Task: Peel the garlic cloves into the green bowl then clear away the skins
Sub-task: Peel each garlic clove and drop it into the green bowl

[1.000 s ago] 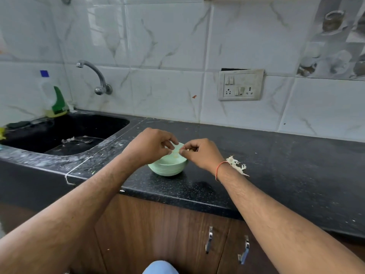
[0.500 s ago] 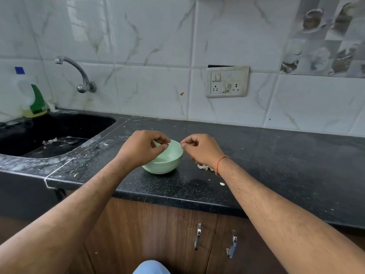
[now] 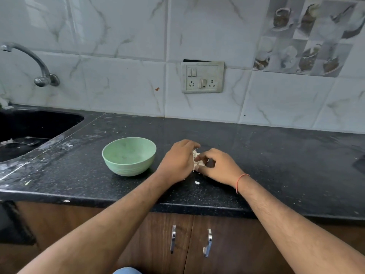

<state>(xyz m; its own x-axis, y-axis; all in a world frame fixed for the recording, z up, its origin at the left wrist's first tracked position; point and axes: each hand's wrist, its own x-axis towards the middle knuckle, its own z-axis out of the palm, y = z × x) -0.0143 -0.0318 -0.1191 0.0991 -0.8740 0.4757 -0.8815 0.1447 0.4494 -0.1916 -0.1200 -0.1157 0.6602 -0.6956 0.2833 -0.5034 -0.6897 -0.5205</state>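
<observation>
The green bowl (image 3: pixel 129 155) stands on the black counter (image 3: pixel 276 165), left of both hands. My left hand (image 3: pixel 177 161) and my right hand (image 3: pixel 219 167) meet over a small pile of pale garlic skins (image 3: pixel 197 160), which lies on the counter between them. Curled fingers of both hands close in on the skins from either side. Most of the pile is hidden by the hands. One loose skin flake (image 3: pixel 197 182) lies just in front of them. I cannot make out any cloves inside the bowl.
A black sink (image 3: pixel 29 131) with a metal tap (image 3: pixel 29 62) is at the left. A switch and socket plate (image 3: pixel 203 77) sits on the tiled wall. Wooden cabinet doors with metal handles (image 3: pixel 190 242) are below the counter edge.
Both hands have left the bowl and moved right, down to the pile of skins on the counter. The view has shifted right, so the bowl now sits left of the hands.
</observation>
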